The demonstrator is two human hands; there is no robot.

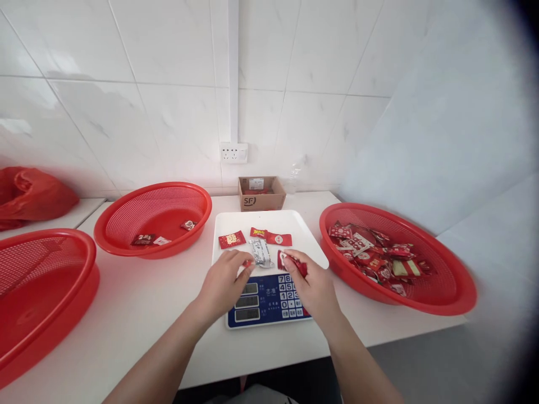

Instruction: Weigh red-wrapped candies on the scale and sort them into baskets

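A white weighing scale (309,253) with a blue keypad sits at the table's front middle. On its tray lie a red packet (231,239), two more red packets (272,236) and a silver packet (260,252). My left hand (223,283) rests at the tray's front edge, fingertips pinching a small red packet (247,262) beside the silver one. My right hand (314,283) grips a red packet (292,262) over the tray's front right part.
A red basket (446,300) at right holds several red packets. A red basket (126,247) at left holds three packets. Another red basket (63,292) fills the near left. A small cardboard box (261,199) stands by the wall, a red bag (29,196) at far left.
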